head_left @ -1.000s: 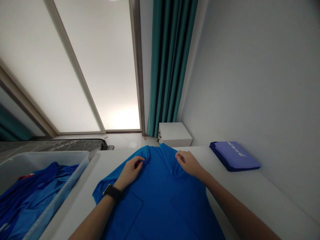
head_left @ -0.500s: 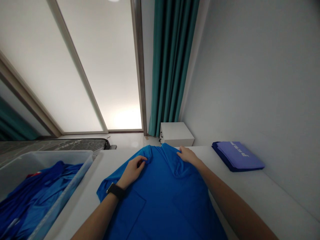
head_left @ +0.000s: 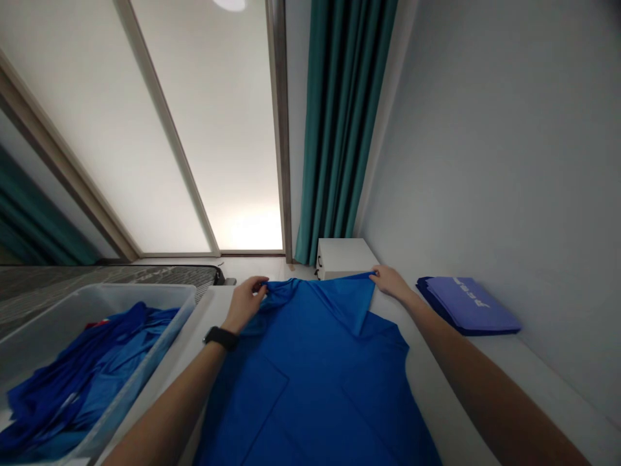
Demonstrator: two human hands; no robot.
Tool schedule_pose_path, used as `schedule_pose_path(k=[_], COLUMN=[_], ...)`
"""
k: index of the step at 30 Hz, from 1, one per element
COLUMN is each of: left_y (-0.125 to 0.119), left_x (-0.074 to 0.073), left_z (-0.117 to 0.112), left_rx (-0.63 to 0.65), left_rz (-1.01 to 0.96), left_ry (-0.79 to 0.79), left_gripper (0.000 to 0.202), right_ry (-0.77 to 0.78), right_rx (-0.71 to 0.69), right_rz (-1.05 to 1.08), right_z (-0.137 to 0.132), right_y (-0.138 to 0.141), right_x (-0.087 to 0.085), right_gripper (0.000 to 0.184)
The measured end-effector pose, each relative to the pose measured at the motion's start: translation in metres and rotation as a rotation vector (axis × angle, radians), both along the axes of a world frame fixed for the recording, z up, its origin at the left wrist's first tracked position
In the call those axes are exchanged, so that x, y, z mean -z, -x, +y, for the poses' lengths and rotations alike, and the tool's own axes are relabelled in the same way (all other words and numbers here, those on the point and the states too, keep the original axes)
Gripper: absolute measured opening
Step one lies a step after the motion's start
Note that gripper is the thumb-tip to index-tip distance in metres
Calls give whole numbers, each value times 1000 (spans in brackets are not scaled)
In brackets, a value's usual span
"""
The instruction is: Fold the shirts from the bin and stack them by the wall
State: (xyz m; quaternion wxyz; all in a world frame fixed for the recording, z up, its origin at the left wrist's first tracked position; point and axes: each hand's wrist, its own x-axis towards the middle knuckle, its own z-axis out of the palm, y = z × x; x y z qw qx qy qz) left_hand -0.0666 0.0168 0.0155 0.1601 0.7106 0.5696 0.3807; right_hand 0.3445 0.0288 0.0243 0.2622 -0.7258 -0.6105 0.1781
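White table [head_left: 528, 372], blue shirt [head_left: 315, 382] spread flat — left hand [head_left: 245, 303], right hand [head_left: 391, 281], each grip clamped on its far edge.

Both bare forearms stretch forward, spread apart. The left hand [head_left: 247, 299] has its fingertips pinched together, and the right hand [head_left: 391, 283] is pinched likewise, palm down.

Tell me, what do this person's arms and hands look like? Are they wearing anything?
Both forearms are bare, with no sleeves in view. The left hand and right hand are ungloved. A black band, probably a watch, circles the left wrist.
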Motion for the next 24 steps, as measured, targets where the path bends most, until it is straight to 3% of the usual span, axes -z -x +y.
schedule_pose_path(k=[3,7,11,19,24], left_y=[15,28,32,35,42], left_x=[-28,-66,-90,-104,-93], left_z=[26,54,70,92,95], left_rx=[-117,-178,-242,-294,-280], left_rz=[55,-46,-175,-177,-168], left_ry=[-3,-13,-14,31,24], left_gripper=[20,18,18,24,18], right_ry=[-14,-52,-152,-261,-272], right_rx=[77,137,159,176,197], right_rz=[99,290,477,685,727], right_z=[6,13,21,39,40], right_y=[-11,-11,-2,5,0], right_x=[-14,-30,-41,-48,-39], right_gripper=[9,16,17,11,5])
